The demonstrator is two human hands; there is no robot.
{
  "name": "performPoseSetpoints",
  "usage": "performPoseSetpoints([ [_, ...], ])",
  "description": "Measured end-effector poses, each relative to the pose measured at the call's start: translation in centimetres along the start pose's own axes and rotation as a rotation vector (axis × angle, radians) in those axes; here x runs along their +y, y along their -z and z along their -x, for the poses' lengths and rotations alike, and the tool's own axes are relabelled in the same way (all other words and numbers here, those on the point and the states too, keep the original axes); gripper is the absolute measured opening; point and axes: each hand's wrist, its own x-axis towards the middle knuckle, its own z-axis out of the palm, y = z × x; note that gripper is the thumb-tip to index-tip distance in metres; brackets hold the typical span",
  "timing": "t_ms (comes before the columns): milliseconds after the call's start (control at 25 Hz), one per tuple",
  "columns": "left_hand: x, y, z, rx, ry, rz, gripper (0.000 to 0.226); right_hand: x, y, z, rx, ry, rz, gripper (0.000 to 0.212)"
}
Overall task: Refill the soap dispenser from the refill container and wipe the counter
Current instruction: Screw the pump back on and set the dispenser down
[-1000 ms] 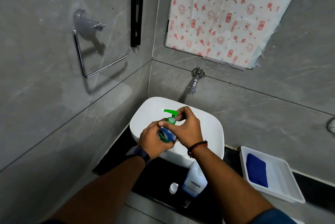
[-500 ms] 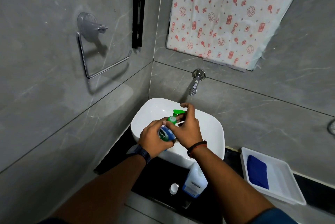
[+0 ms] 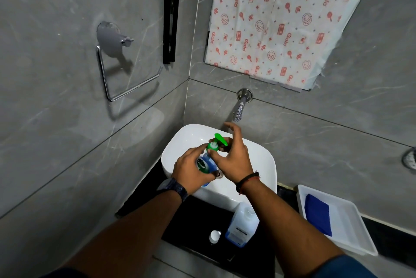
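Observation:
Over the white basin [image 3: 180, 142] I hold a blue soap dispenser [image 3: 206, 162] with a green pump top [image 3: 217, 142]. My left hand [image 3: 190, 169] wraps the bottle's body from the left. The fingers of my right hand [image 3: 234, 160] pinch the green collar, index finger raised. On the black counter [image 3: 193, 221] below stands the clear refill container [image 3: 242, 223], blue liquid at its bottom, mouth uncapped. Its white cap [image 3: 215, 236] lies just left of it. A blue cloth [image 3: 317, 213] lies in a white tray [image 3: 351, 237] at the right.
A chrome tap [image 3: 239, 108] juts from the grey tiled wall above the basin. A chrome ring holder [image 3: 117, 68] hangs on the left wall. A patterned sheet [image 3: 281, 18] covers the mirror area. The counter's front edge is near my arms.
The green pump nozzle has turned from pointing left to pointing up and away as my right hand twists it. My right index finger has lifted. The left hand has kept its hold.

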Motion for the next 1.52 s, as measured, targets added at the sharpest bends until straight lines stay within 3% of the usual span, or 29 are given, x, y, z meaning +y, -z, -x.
performPoseSetpoints([
  [200, 0.27, 0.23, -0.04, -0.011, -0.014, 0.011, 0.081, -0.15, 0.12, -0.34, -0.011, -0.005, 0.011, 0.079],
  [600, 0.35, 0.40, -0.11, 0.008, -0.019, -0.010, 0.075, -0.10, 0.10, -0.40, -0.054, 0.002, -0.059, 0.077],
  [760, 0.38, 0.37, 0.17, 0.018, -0.037, 0.000, 0.069, -0.19, -0.18, -0.30, 0.038, -0.026, 0.009, 0.078],
  [920, 0.20, 0.44, 0.13, 0.022, -0.022, -0.004, 0.072, 0.28, 0.05, -0.36, -0.062, -0.032, -0.095, 0.081],
  [1120, 0.51, 0.29, 0.35, 0.023, -0.038, 0.028, 0.067, 0.06, -0.23, -0.25, 0.041, -0.026, 0.008, 0.079],
  [1240, 0.35, 0.37, 0.20, 0.014, -0.028, 0.013, 0.071, 0.32, -0.08, -0.30, -0.054, -0.027, -0.089, 0.080],
  [1400, 0.19, 0.37, 0.25, -0.001, -0.007, 0.006, 0.075, 0.00, -0.34, -0.23, 0.033, -0.054, 0.001, 0.074],
  [1520, 0.00, 0.42, 0.24, 0.001, 0.005, -0.001, 0.079, 0.23, -0.25, -0.16, -0.038, -0.052, -0.029, 0.076],
])
